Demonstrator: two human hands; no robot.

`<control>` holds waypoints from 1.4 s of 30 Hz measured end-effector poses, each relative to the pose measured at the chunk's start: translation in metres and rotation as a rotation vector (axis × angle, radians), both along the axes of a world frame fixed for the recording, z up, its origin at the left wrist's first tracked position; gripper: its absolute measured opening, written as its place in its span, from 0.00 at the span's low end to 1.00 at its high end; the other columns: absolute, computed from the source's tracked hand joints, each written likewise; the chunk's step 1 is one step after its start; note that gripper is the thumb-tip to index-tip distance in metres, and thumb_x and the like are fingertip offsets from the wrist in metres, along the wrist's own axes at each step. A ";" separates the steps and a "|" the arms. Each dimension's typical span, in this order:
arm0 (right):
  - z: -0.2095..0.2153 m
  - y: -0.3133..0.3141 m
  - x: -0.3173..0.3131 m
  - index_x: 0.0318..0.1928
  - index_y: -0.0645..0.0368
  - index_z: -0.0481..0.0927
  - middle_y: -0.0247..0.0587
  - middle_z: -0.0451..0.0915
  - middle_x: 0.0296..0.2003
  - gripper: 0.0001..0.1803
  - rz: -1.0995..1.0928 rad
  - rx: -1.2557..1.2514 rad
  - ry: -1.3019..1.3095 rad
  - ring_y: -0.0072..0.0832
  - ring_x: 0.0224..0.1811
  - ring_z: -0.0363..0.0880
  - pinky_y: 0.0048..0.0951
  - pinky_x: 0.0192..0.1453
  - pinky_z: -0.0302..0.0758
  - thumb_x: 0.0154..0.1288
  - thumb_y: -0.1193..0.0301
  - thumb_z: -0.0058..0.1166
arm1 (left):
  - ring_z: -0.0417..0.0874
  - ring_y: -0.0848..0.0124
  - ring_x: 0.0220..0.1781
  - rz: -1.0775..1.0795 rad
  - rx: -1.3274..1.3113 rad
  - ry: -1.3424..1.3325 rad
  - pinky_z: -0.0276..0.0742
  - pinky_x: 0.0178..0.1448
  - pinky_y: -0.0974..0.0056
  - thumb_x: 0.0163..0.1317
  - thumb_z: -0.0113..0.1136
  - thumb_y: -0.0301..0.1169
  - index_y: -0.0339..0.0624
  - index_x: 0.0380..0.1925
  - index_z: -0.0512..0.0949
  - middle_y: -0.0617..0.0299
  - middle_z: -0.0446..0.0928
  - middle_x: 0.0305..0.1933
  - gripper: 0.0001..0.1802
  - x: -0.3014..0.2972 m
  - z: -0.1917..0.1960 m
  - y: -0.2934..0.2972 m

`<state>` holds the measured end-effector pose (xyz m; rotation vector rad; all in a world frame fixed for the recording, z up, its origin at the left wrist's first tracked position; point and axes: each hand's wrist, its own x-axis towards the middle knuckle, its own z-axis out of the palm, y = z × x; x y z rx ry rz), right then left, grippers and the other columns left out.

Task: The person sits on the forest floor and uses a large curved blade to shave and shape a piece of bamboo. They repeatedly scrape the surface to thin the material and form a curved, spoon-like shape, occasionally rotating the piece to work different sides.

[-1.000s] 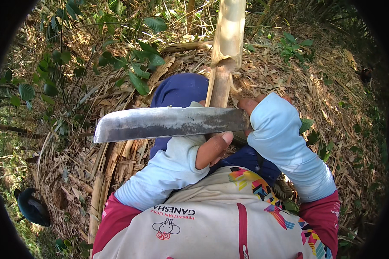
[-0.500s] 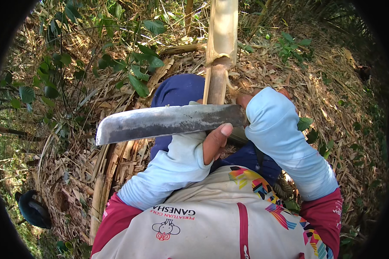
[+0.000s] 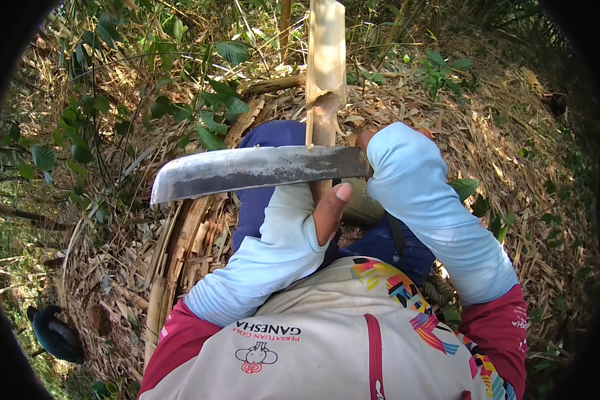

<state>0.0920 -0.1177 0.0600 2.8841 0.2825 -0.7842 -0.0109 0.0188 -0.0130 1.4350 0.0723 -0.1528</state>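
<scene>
A split length of bamboo (image 3: 327, 73) runs from far ahead toward my body, its hollow inner face and a broken node showing. My left hand (image 3: 329, 212) is closed around its near end, thumb along the side; most of its fingers are hidden. Across the bamboo lies the broad, dark-stained blade of a machete (image 3: 260, 170), its tip pointing left. My right hand (image 3: 364, 139) holds the machete at the right end, where the handle is hidden behind the pale blue sleeve. A thin sliver stands out from the bamboo's left edge at the blade.
Dry leaves and bamboo litter (image 3: 413, 100) cover the ground. Leafy green plants (image 3: 80, 133) grow at the left. Long bamboo pieces (image 3: 173, 260) lie beside my left arm. A dark rounded object (image 3: 57, 333) sits at the lower left.
The bamboo has shifted left and slightly upward in view. The machete and right hand have moved a little up and left, and more of the bamboo's near end shows below the blade.
</scene>
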 end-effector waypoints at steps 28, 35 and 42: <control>0.001 -0.001 -0.028 0.48 0.48 0.78 0.41 0.84 0.37 0.18 0.229 0.164 -0.117 0.42 0.42 0.84 0.42 0.44 0.78 0.54 0.62 0.57 | 0.77 0.68 0.41 -0.092 0.072 -0.006 0.73 0.48 0.63 0.59 0.67 0.38 0.37 0.48 0.75 0.58 0.77 0.38 0.22 0.006 0.011 0.012; 0.004 0.006 -0.009 0.52 0.46 0.76 0.38 0.84 0.41 0.19 0.007 0.006 0.061 0.39 0.47 0.83 0.40 0.53 0.76 0.65 0.55 0.49 | 0.77 0.70 0.41 -0.142 0.036 0.146 0.73 0.48 0.63 0.57 0.66 0.34 0.36 0.47 0.75 0.59 0.77 0.37 0.20 0.002 0.021 0.012; -0.013 -0.005 -0.013 0.50 0.47 0.77 0.41 0.83 0.35 0.19 0.099 0.110 -0.062 0.41 0.42 0.83 0.42 0.46 0.77 0.57 0.62 0.56 | 0.76 0.70 0.43 -0.105 -0.022 0.049 0.72 0.48 0.63 0.57 0.66 0.34 0.38 0.47 0.75 0.58 0.77 0.40 0.20 0.004 0.013 0.011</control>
